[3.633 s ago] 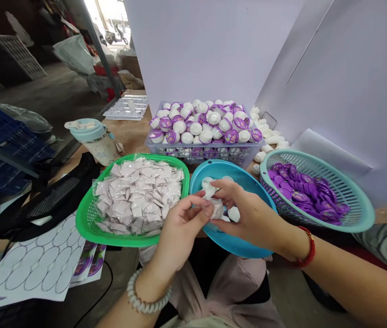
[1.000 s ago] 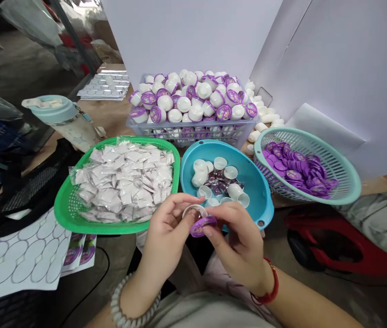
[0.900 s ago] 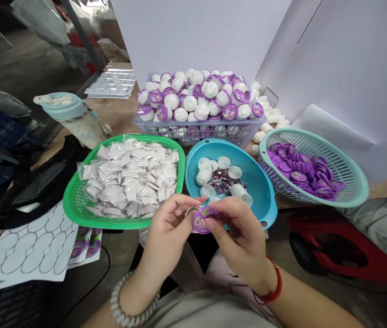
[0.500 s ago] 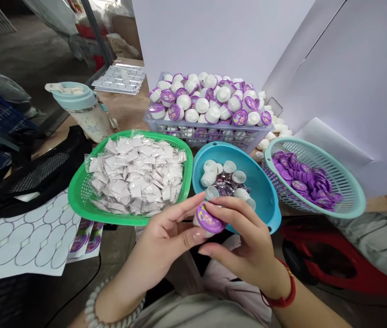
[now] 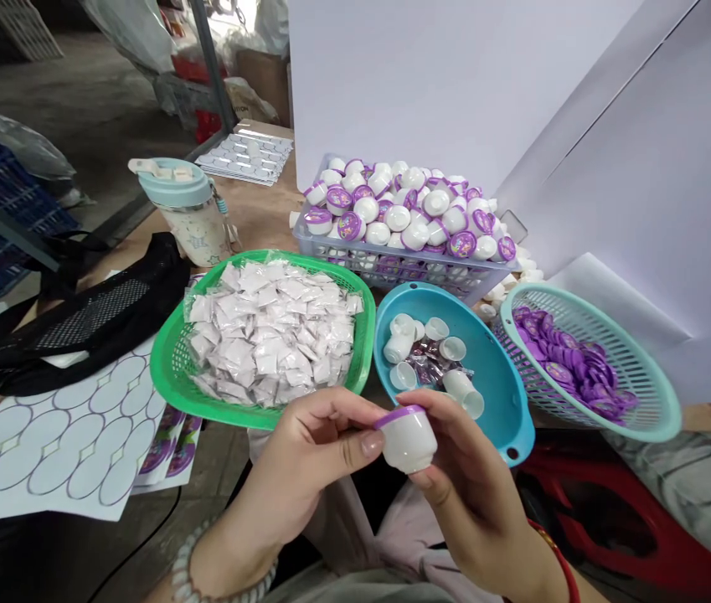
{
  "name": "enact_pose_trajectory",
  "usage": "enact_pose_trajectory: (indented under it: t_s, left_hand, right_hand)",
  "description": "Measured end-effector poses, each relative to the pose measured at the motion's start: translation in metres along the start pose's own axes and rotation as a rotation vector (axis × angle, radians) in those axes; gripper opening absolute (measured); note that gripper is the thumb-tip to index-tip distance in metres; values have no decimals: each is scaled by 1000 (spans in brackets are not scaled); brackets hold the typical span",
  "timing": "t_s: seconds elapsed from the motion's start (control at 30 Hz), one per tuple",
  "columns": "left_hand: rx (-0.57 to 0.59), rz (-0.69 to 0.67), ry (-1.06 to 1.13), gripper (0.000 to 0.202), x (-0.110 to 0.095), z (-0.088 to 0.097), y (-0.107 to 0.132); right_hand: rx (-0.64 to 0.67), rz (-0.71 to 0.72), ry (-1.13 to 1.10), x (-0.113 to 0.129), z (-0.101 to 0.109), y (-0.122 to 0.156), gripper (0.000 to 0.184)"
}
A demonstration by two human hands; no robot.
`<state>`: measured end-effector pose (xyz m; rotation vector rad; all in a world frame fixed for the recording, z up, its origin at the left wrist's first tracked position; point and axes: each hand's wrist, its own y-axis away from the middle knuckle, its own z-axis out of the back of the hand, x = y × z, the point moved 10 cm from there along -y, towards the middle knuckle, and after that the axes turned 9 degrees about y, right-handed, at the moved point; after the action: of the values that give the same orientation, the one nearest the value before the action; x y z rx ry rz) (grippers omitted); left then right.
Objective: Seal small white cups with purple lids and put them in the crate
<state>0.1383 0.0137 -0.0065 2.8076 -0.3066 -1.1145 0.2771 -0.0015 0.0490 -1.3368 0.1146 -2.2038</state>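
Between my two hands is a small white cup with a purple lid (image 5: 410, 441), tilted so that its white side faces me and the lid points away. My left hand (image 5: 323, 456) pinches it at the lid's edge between thumb and fingers. My right hand (image 5: 469, 477) grips the other side, thumb at the base and fingers at the lid. Just beyond my hands stands a blue basin (image 5: 494, 394) with several open white cups (image 5: 436, 328) and dark wrapped packets (image 5: 430, 366). To the left, a green basket (image 5: 170, 381) holds many small white packets (image 5: 273, 327).
A clear plastic crate (image 5: 405, 262) heaped with lidded cups stands at the back. At right, a pale teal basket (image 5: 662, 394) holds purple lids (image 5: 572, 360). A tumbler (image 5: 188, 213), a black mesh bag (image 5: 91, 318) and printed sheets (image 5: 66, 435) lie leftward. White panels (image 5: 455, 84) rise behind.
The lidded cup has been turned: its printed purple lid faced up toward me, and now its white side shows. Both hands still hold it. The camera view has shifted slightly.
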Motion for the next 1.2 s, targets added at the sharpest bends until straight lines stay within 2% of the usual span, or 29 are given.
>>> enact_pose_trajectory:
  t_s: [0.1,0.3,0.5,0.7,0.77,0.8,0.87,0.93,1.0,1.07,1.2]
  left_hand:
    - [-5,22,-6,14,-3,4,1]
    - [-34,-56,-163,12,-17,11,6]
    - [56,-15,-172,19,-18,10,1]
    - [-49,-26,-207,33,-18,22,7]
    - [-127,-110,-362,43,-36,36,8]
    - [-172,-164,-507,45,-50,45,7]
    - [-241,-218,-950,37,-81,60,-1]
    - [-196,-115,-1446,37,-96,73,-18]
    - [-121,70,-1770,55,-99,93,-35]
    - [-53,178,-1905,63,-99,106,-48]
    - [-30,241,-1883,57,-88,119,-63]
  right_hand:
    - [18,-1,-13,0,-5,-2,42]
    - [-15,70,71,13,-9,-13,43]
    - [20,137,243,31,-18,-29,38]
    - [59,160,330,36,-13,-41,38]
    - [49,179,421,31,0,-57,40]
    - [26,188,467,26,9,-68,40]
    - [-48,196,540,12,34,-96,38]
    - [-130,181,588,-6,60,-130,36]
    - [-218,160,626,-25,87,-166,39]
    - [-304,106,650,-42,113,-199,47]
    - [-429,-122,651,-75,162,-249,49]
